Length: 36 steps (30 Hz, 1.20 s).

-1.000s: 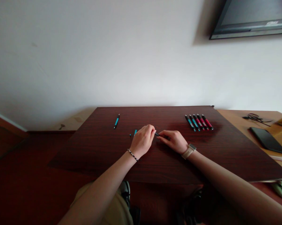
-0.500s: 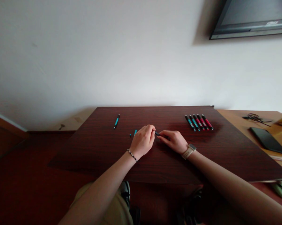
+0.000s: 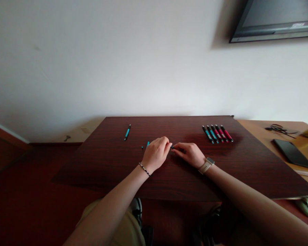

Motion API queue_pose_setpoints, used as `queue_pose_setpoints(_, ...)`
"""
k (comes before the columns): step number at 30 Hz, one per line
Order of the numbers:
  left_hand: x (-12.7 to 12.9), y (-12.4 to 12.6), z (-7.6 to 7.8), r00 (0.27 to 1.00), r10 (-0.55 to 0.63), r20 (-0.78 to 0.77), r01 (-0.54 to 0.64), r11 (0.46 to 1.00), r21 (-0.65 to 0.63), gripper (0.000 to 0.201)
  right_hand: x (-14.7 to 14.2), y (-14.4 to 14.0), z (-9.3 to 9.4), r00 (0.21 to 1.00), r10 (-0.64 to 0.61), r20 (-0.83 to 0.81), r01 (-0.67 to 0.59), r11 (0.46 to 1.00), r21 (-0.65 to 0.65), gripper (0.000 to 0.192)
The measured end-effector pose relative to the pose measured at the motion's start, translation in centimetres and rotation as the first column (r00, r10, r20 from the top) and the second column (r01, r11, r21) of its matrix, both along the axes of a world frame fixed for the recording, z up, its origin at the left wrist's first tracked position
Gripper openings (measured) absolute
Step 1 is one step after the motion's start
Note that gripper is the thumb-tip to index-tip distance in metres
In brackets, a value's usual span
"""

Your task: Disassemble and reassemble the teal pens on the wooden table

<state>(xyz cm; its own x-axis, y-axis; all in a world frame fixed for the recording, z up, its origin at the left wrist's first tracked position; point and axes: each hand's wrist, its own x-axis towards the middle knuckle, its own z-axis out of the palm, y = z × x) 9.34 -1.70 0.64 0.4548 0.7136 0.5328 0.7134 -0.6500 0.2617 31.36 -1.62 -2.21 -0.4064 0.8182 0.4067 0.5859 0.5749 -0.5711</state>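
My left hand (image 3: pixel 157 152) and my right hand (image 3: pixel 191 153) meet above the middle of the dark wooden table (image 3: pixel 184 186). Both are closed at the fingertips on a thin black pen part (image 3: pixel 172 147), most of it hidden by the fingers. Just beyond my left hand lies a turquoise pen piece (image 3: pixel 148 144), partly covered by the hand. A tiny turquoise bit (image 3: pixel 142 147) rests to its left. Farther left is a whole turquoise and black pen (image 3: pixel 127 132). On the right, several turquoise and red pens (image 3: pixel 217 133) lie side by side in a slanted row.
A lighter wooden table (image 3: pixel 256 128) adjoins on the right, holding a black flat device (image 3: pixel 292 153) and a coiled black cable (image 3: pixel 278 128). A screen (image 3: pixel 279 20) hangs on the white wall at upper right.
My left fingertips have come closer to the right ones along the black pen part, so less of it shows. The pens on the table have not moved.
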Motion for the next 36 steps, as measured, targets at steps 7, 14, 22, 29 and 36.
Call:
queue_pose_setpoints(7, -0.02, -0.09, 0.37, 0.997, 0.046, -0.067, -0.045, 0.999, 0.01, 0.032, -0.06, -0.12, 0.1, 1.0, 0.007, -0.001, -0.007, 1.0, 0.001, 0.021)
queue_pose_setpoints(14, -0.12, 0.04, 0.24, 0.99, 0.076, -0.121, -0.076, 0.997, 0.007, 0.044, 0.0, -0.12, 0.18, 0.999, 0.032, -0.009, -0.032, 0.999, -0.012, 0.021)
queue_pose_setpoints(22, -0.36, 0.15, 0.57, 0.984, 0.134, -0.116, -0.133, 0.991, 0.015, 0.053, 0.08, -0.16, -0.02, 0.998, 0.062, -0.026, -0.062, 0.998, -0.014, 0.02)
queue_pose_setpoints(29, -0.46, 0.12, 0.59, 0.987, 0.141, -0.081, -0.145, 0.989, -0.034, 0.058, -0.07, -0.27, 0.09, 0.998, 0.059, -0.025, -0.059, 0.998, -0.002, 0.021)
queue_pose_setpoints(36, -0.44, 0.18, 0.47, 0.991, 0.102, -0.089, -0.107, 0.993, -0.058, 0.051, -0.01, -0.19, 0.0, 0.999, 0.033, -0.017, -0.033, 0.999, 0.009, 0.022)
